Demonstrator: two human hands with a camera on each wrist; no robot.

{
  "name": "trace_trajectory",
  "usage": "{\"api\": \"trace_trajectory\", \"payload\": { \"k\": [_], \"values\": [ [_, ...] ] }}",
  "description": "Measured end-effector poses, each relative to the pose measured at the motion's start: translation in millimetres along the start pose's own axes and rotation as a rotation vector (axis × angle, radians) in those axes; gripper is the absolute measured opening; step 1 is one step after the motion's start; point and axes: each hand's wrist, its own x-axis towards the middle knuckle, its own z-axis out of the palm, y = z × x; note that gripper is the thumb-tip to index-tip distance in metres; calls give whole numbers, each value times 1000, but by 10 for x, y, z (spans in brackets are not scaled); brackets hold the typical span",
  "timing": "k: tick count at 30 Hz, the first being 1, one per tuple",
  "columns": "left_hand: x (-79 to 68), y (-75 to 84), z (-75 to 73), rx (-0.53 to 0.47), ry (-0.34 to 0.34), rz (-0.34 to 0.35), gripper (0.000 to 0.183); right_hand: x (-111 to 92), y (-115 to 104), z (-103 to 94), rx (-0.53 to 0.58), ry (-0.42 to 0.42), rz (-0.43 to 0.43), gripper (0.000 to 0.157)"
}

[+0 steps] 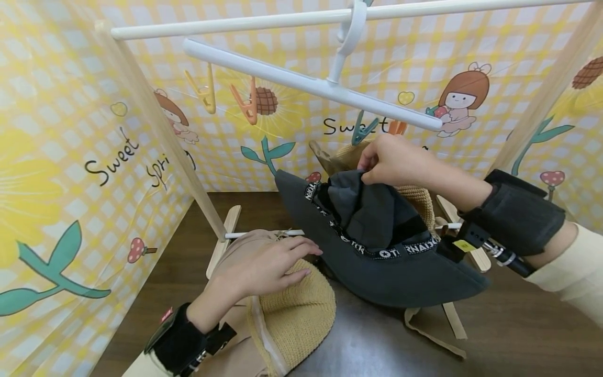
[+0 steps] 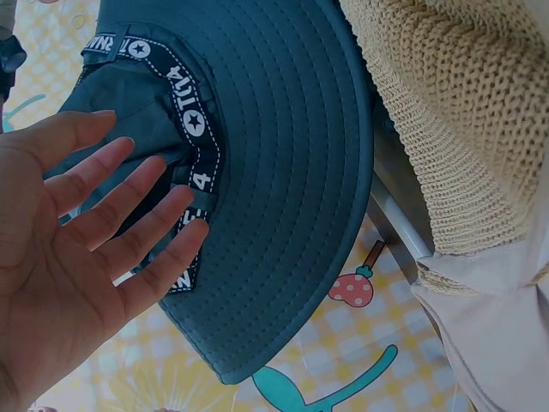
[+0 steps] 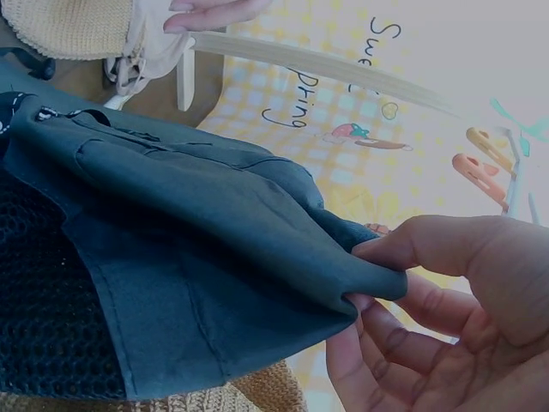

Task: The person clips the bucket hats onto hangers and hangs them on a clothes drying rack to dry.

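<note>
In the head view a dark grey bucket hat (image 1: 377,272) hangs from my right hand (image 1: 400,159), its inside and lettered band facing up. Thumb and fingers of that hand pinch the crown fabric (image 3: 343,275), as the right wrist view shows. My left hand (image 1: 268,264) hovers near the brim with fingers extended, over a tan knitted hat (image 1: 301,314) with pale pink cloth. From the left wrist view, the left palm (image 2: 69,257) faces the hat and holds nothing. Just above the right hand, a teal clothespin (image 1: 363,128) hangs on the white hanger (image 1: 311,86).
The hanger hooks over a white rod (image 1: 235,22) on a wooden frame (image 1: 165,136). A yellow clothespin (image 1: 204,91) and an orange clothespin (image 1: 247,102) hang at its left. Behind the dark hat sits a brown woven hat (image 1: 419,201). A strap (image 1: 433,337) trails on the brown table.
</note>
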Motion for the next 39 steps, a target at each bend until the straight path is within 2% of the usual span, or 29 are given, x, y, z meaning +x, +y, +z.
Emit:
{"api": "trace_trajectory", "payload": {
  "k": [9, 14, 20, 24, 30, 34, 39],
  "values": [
    [12, 4, -59, 41, -27, -23, 34, 52, -8, -40, -9, 31, -38, 10],
    [66, 0, -107, -46, -6, -6, 34, 62, -11, -58, -1, 39, -30, 11],
    [252, -23, -211, -193, 30, 36, 31, 78, -8, -72, 7, 41, 6, 14],
    [384, -37, -317, -174, 78, 23, 29, 110, 6, -67, -9, 63, 2, 14],
    [589, -80, -483, -154, 174, -66, 25, 138, 11, -62, -22, 77, 8, 14],
    [715, -126, -580, -174, 185, -102, 23, 153, 5, -52, -20, 76, 6, 14],
    [854, -154, -703, -163, 190, -107, 22, 172, 11, -42, -24, 77, 5, 14]
  ]
}}
